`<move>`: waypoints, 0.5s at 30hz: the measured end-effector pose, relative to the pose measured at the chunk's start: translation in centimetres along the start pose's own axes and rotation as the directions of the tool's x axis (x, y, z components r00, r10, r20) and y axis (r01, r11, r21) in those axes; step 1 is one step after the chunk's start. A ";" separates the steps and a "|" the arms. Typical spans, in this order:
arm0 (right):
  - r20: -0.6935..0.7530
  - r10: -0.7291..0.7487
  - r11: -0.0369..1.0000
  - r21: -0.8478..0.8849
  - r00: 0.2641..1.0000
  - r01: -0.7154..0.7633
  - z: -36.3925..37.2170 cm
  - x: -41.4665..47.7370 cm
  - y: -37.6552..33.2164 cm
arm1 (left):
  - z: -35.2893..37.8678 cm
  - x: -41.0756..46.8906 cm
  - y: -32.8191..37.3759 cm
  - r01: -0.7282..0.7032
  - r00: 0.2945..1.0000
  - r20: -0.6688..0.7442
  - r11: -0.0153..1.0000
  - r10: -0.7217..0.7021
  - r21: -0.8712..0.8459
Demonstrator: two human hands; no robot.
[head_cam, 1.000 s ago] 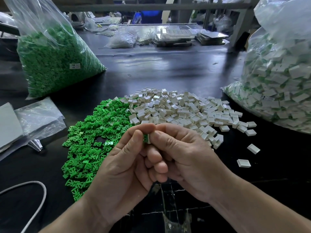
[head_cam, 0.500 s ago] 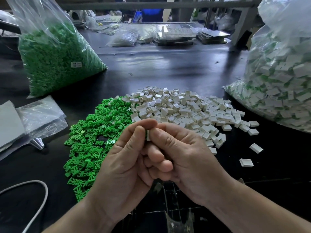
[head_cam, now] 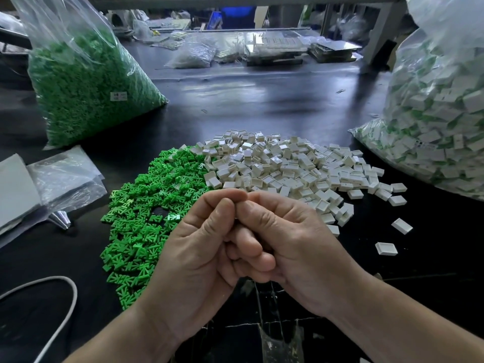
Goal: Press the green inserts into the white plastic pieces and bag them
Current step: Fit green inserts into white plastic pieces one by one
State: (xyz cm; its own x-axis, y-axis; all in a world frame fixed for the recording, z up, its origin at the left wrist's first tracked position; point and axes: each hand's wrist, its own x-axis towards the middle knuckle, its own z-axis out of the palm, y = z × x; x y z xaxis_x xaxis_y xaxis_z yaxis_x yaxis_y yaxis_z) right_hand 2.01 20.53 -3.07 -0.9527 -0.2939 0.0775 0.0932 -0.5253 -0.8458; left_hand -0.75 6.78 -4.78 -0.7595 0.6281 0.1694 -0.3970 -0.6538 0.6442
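The left hand (head_cam: pixel 199 252) and right hand (head_cam: pixel 293 242) meet just on the near side of the white pile (head_cam: pixel 288 166). Both are clenched, knuckles up. Each thumb and forefinger pinch tip against tip, and the lower fingers of the two hands are tucked together. Whether a piece sits between the fingertips cannot be told, as they cover the spot. Both forearms come in from the near edge and angle toward each other.

The loose green inserts (head_cam: pixel 141 213) lie spread against the white pile's left edge, partly behind the left hand. A few stray white pieces (head_cam: pixel 386 248) lie apart off the pile's near right.

Far left of the pile stands a clear bag of green inserts (head_cam: pixel 86 95). To its right bulges a bag of white-and-green pieces (head_cam: pixel 440 121). Flat empty bags (head_cam: pixel 65 176) and a white cable (head_cam: pixel 70 292) lie well to the left on the dark table (head_cam: pixel 262 100). Cluttered benches stand beyond.
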 end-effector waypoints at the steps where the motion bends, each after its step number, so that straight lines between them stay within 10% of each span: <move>1: 0.002 -0.001 1.000 0.002 1.000 0.001 0.0 0.0 0.1 | 0.0 0.0 0.0 -0.009 1.000 -0.011 1.000 0.009 0.020; 8: -0.003 -0.010 1.000 -0.027 1.000 0.010 -0.6 0.2 0.1 | -0.1 0.0 0.7 -0.028 0.994 -0.095 0.949 0.061 0.314; 15: -0.089 0.011 0.974 -0.223 0.996 -0.030 -1.3 0.3 0.1 | 0.0 -0.6 1.9 -0.162 0.898 0.022 0.283 0.439 0.945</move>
State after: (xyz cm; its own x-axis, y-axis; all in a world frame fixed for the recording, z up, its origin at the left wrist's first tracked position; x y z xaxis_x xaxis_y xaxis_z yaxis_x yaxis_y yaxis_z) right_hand 1.34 21.39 -3.80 -0.9736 -0.2275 0.0215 0.0550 -0.3246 -0.9442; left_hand -1.05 5.23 -3.63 -0.8452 0.2861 0.4515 0.4975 0.1121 0.8602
